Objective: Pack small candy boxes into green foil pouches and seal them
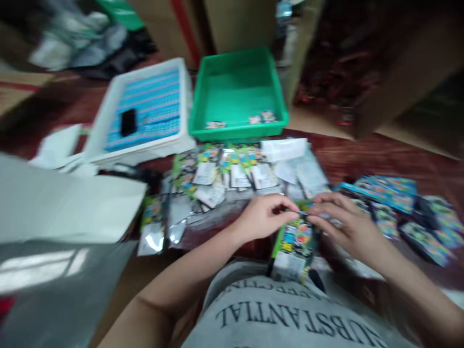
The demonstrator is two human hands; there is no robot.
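My left hand [263, 217] and my right hand [344, 220] meet over a colourful green packet [293, 246] that hangs upright in front of my grey shirt. Both hands pinch its top edge, fingers closed on it. Beyond my hands, several similar packets [224, 171] lie spread in a row on the dark red surface. The picture is blurred by motion.
A green tray [237, 92] with a few small packets stands at the back centre. Left of it sits a white tray [145, 113] with blue rows and a black object. Blue and green packets [398, 203] pile at the right. White paper [65, 203] lies at the left.
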